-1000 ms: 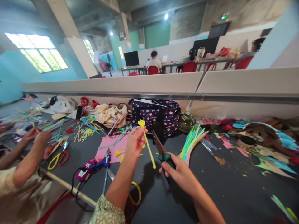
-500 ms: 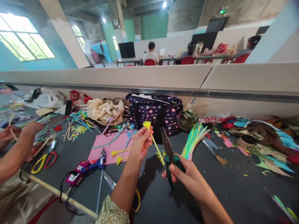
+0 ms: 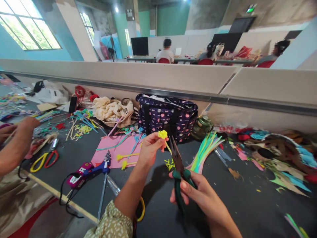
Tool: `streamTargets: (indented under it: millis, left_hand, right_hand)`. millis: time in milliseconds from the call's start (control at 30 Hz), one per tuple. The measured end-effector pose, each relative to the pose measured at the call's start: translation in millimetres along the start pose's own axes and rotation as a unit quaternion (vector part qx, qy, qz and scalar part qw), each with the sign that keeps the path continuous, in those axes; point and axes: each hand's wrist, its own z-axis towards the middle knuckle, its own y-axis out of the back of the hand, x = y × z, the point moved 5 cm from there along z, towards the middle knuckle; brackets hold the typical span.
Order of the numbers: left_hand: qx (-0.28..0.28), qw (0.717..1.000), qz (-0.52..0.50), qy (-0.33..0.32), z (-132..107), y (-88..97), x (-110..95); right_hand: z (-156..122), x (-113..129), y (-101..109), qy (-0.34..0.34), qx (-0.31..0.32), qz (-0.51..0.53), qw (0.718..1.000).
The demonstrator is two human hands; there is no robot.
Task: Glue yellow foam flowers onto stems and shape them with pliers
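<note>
My left hand (image 3: 150,150) pinches a yellow pipe-cleaner flower (image 3: 163,135) by its stem just below the curled head, holding it up over the dark table (image 3: 247,198). My right hand (image 3: 198,193) is wrapped round the green handles of a pair of pliers (image 3: 177,165). The pliers' dark jaws point up and meet the yellow stem right beside my left fingers. A short yellow piece (image 3: 169,163) lies on the table just under the jaws.
A pink sheet (image 3: 111,153) carries more pipe-cleaner flowers, with a glue gun (image 3: 95,169) in front of it. A spotted bag (image 3: 167,115), a bundle of green and pink stems (image 3: 204,150) and paper scraps fill the back. Another person's arm (image 3: 15,145) works at the left near red and yellow scissors (image 3: 43,160).
My left hand has drawn the flower closer to the pliers. The long yellow stem below my fingers is gone from my hand, and a short yellow piece now lies on the table.
</note>
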Motion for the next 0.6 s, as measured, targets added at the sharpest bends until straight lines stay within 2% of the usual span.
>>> streamTargets:
  millis: [300,500,600]
  left_hand:
    - [0.0,0.997,0.071,-0.038,-4.5,-1.4,-9.4]
    - [0.029,0.993,0.099,-0.056,-6.2,-5.1,-11.9]
    - [0.026,0.993,0.093,-0.064,-6.2,-5.6,-12.3]
  right_hand:
    - [-2.6,0.7,-2.4,-0.006,0.014,0.054,0.998]
    - [-2.9,0.1,0.1,-0.004,0.016,0.051,0.999]
    - [-2.5,-2.4,2.6,-0.003,0.013,0.048,0.999]
